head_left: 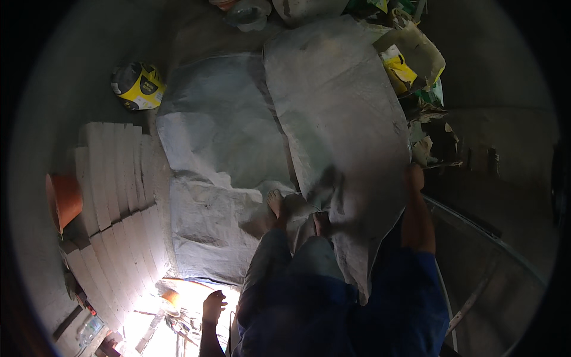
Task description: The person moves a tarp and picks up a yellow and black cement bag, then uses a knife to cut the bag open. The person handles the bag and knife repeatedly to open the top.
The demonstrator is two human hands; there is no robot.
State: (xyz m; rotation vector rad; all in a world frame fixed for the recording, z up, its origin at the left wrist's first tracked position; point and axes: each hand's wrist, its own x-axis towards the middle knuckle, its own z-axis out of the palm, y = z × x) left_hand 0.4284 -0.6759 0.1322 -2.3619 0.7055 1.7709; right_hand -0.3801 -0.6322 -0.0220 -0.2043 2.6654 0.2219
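A large grey sheet [351,113], like tarpaulin or thick cloth, stretches from the far end down to my right side. My right hand [415,177] is closed at its right edge and appears to grip it; the fingertips are hidden. The near corner of this sheet hangs in front of my shirt. Another grey sheet [220,131], creased and partly folded over, lies flat on the left, and my bare feet stand at the near part of the sheets. My left hand [214,306] hangs at lower left, fingers loosely bent and apart, holding nothing.
Rows of pale planks or blocks [122,178] lie at left, beside an orange cone-shaped container [63,199]. A yellow-and-black bag [138,86] sits beyond them. Cluttered tools lie in bright light at lower left. At far right stands an open container [416,56] with torn packaging.
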